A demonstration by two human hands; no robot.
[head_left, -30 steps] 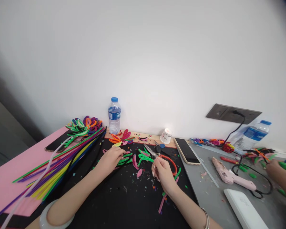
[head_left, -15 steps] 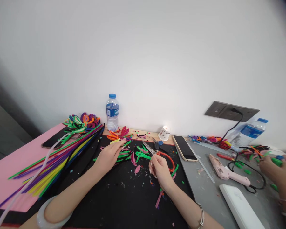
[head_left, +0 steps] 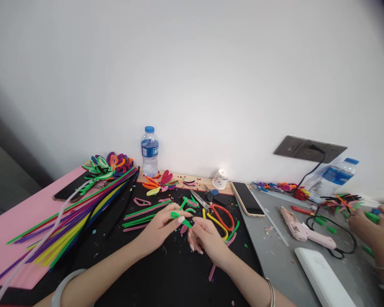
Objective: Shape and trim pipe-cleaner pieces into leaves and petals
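Over the black mat (head_left: 153,273), my left hand (head_left: 164,228) and my right hand (head_left: 208,239) meet, fingertips close together. Between them they pinch a short bent green pipe cleaner (head_left: 179,216), its ends partly covered by thumbs and fingers. Just beyond my right hand lie scissors (head_left: 222,216) with one orange and one yellow handle, blades pointing back left. Cut green and pink pipe cleaner strips (head_left: 137,221) rest left of my left hand. Behind them is a pink pipe cleaner loop (head_left: 142,201).
Long coloured pipe cleaners (head_left: 80,213) lie at left by a phone (head_left: 68,190). A water bottle (head_left: 150,151), a paper cup (head_left: 220,179) and another phone (head_left: 248,199) stand or lie near the wall. At right are a glue gun (head_left: 307,232) and a co-worker's hands (head_left: 366,228).
My left hand has come right and nearer from the strips by the flower shapes. My right hand has shifted left, off the scissors. Both now grip the green pipe cleaner.
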